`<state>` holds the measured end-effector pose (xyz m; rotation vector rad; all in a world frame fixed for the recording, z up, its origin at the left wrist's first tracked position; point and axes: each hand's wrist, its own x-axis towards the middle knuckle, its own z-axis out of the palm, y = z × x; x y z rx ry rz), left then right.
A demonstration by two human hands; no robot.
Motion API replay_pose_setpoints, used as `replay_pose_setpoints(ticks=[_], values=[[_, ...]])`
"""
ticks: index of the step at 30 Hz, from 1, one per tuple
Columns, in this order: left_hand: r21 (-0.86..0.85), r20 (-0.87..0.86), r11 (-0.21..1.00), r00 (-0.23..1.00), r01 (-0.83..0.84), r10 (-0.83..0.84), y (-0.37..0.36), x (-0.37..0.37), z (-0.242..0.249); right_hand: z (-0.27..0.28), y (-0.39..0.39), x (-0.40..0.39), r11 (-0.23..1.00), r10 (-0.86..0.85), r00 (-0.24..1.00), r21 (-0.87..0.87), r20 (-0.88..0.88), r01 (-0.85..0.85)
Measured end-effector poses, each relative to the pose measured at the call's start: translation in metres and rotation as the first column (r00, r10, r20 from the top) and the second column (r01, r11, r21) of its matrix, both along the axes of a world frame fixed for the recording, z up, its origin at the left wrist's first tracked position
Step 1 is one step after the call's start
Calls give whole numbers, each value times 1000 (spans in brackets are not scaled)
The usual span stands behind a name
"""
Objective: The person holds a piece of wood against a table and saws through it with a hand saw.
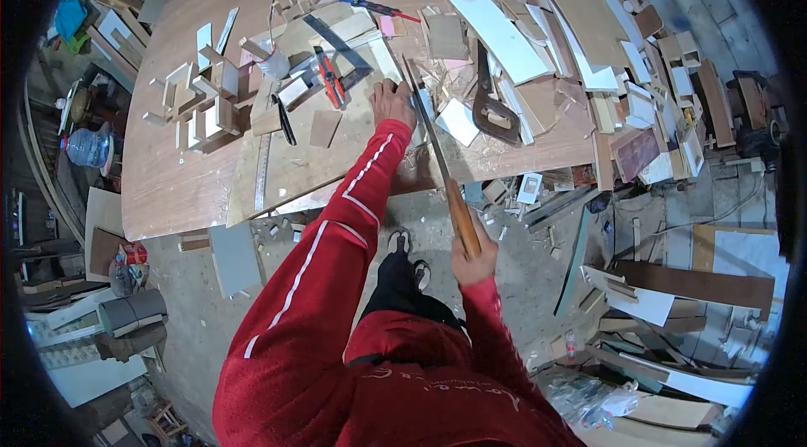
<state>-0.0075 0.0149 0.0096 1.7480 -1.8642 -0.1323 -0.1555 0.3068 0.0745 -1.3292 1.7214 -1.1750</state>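
My right hand is wrapped around the wooden handle of a hand saw. The saw's long narrow blade points away from me and passes just right of my left hand. With curled fingers, that left hand presses a pale wood strip down at the table's near side. Whether the blade touches the strip is hard to see. A metal square and red-handled pliers lie left of the strip. Right of the blade rests a second saw with a dark handle.
Small wooden frames, a cup with a brush and a blue-and-red bar clamp sit on the wooden table. Boards and offcuts pile up at its right. Scraps and a green strip lie on the floor.
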Motion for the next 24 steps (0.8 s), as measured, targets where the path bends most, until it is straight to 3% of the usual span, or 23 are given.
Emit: replay_pose_setpoints(ticks=[2,6,9,10,11,14,16,18,20,22,24], values=[[-54,2,998,1000,-9,9,-13,3,-1,0,-15,4,1000,23,993,4,-119,-23],[-19,-6,1000,1000,2,-3,3,3,1,7,18,1,997,18,994,-78,-104,-26],[-39,-10,999,1000,-14,14,1,0,1,1,-13,4,999,8,995,-38,-104,-12],[-38,-5,999,1000,-14,14,-1,2,2,-2,-22,9,998,6,995,-59,-95,-12],[-39,-2,999,1000,-13,13,-5,3,3,3,-13,12,996,24,999,-90,41,-21],[-13,-24,1000,1000,-10,10,-2,0,6,5,26,2,998,38,992,-36,-117,-42],[-12,-32,1000,999,5,-5,-2,1,8,10,10,3,999,16,995,-26,-95,-19],[-34,-35,999,999,2,-3,0,1,5,10,-11,4,996,19,998,91,-68,-12],[-34,-28,999,1000,3,-4,-2,2,7,11,-16,5,999,32,999,41,-22,-31],[-9,-37,1000,999,-8,7,1,0,3,13,17,-3,997,49,988,-58,-146,-58],[-2,-40,1000,999,11,-11,-2,3,2,7,23,-4,997,52,987,-46,-155,-59]])
